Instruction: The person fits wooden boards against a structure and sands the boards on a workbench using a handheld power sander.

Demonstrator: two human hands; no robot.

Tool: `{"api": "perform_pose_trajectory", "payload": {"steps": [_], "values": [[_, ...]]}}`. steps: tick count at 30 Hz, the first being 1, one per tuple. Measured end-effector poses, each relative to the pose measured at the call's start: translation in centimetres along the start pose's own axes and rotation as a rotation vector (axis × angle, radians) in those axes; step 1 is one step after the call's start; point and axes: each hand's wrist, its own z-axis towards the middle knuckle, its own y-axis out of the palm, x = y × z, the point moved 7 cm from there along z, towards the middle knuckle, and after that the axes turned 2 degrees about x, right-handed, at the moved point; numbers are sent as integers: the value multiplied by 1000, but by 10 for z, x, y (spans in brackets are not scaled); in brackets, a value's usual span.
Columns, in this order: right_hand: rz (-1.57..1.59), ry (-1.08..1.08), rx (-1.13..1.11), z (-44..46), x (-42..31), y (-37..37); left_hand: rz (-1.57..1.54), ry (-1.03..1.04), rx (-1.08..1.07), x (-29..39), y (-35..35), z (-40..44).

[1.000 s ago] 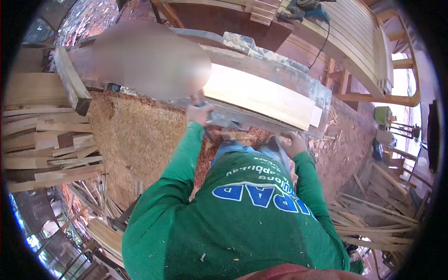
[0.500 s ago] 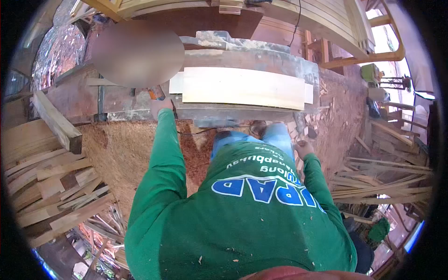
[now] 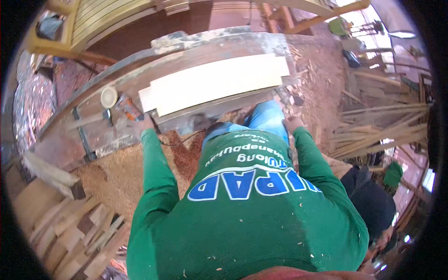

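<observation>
My left hand (image 3: 146, 124) is closed around the rear end of an orange and grey angle grinder (image 3: 130, 108), whose round pale disc (image 3: 108, 98) faces up over the bench. Just right of it, a wide pale board (image 3: 214, 84) lies on top of a longer board (image 3: 146, 99) that sticks out at both ends. My right hand (image 3: 292, 124) hangs beside my right thigh, close to the jeans (image 3: 268, 119). Its fingers look loosely curled, with nothing visible in them.
The long worn workbench (image 3: 135, 77) runs across in front of me. A dark metal bar (image 3: 84, 135) crosses its left part. Wood offcuts (image 3: 70, 228) are heaped at lower left, thin strips (image 3: 373, 126) at right. Sawdust (image 3: 116, 172) covers the floor. A person in dark clothing (image 3: 368, 200) is behind at right.
The view has turned, so bench and boards now slant up to the right. The grinder's disc, hidden by a blur before, now shows. My right hand appears higher, still beside my thigh.
</observation>
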Motion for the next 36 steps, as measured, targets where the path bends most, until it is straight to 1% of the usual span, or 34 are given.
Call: {"api": "perform_pose_trajectory", "payload": {"steps": [2, 4, 6, 7, 8, 11, 14, 17, 20, 21, 24, 27, 30, 33, 36], "values": [[-66, -14, 13, 7, -18, -6, -9, 130, 123, 14, -21, -8], [-182, -94, 109, 19, -36, -8, 7, 241, 251, 18, -42, -11], [-52, -45, 61, 19, -56, -21, -1, 313, 226, 24, -42, -7], [31, -54, 69, 19, -63, -25, -8, 349, 214, 28, -36, -5], [116, -63, 83, 21, -65, -24, -49, 358, 209, 25, -30, -2], [168, -114, 93, 33, -60, -18, -172, 382, 235, 23, -19, 5], [63, -98, 32, 18, -54, -19, -186, 386, 196, 16, -8, 9], [23, -78, 42, 7, -45, -26, -105, 412, 205, 17, -3, 5], [160, 68, 19, 4, -20, -26, 58, 417, 178, 28, -7, -4], [124, 68, 3, 3, -16, -28, 136, 429, 207, 29, -5, -6], [27, 39, 82, -7, -12, -41, 199, 507, 164, 34, -1, -13], [68, 62, 127, -6, -1, -44, 131, 525, 87, 29, 10, -6], [239, 90, 136, -1, -2, -45, 59, 563, 100, 27, 19, 2], [113, -19, 201, 20, -21, -48, 42, 573, 77, 30, 26, 18], [-136, -107, 227, 81, -36, -58, 285, 416, -187, 68, -8, 7]]}}
